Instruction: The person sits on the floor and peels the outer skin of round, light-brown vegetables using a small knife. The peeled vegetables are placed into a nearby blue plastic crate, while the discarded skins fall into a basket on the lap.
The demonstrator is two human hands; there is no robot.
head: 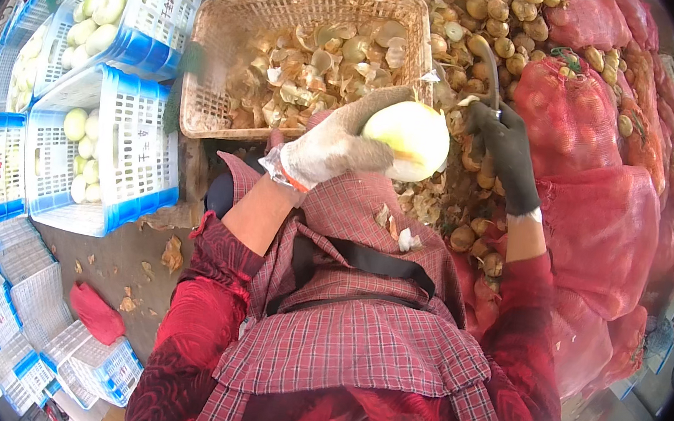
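My left hand (339, 141), in a pale work glove, grips a large peeled onion (415, 141) above my lap. The onion is white with a yellow-green tinge and a brownish patch low on its side. My right hand (505, 149) wears a dark glove and is closed around a knife with a curved blade (491, 72), which points up and away from me. A pale scrap sits near the base of the blade; the handle is hidden in my fist. Blade and onion are apart. Just beyond my left hand stands a dirty plastic crate (221, 127) full of onion skins (289, 85).
Unpeeled onions (500, 10) lie heaped ahead and to the right, beside stacked red mesh sacks (600, 224). On the left, blue-and-white crates (135, 154) hold peeled onions (104, 11). More crates (35, 306) and a red cloth item (97, 312) are at lower left. A checked apron (352, 345) covers my lap.
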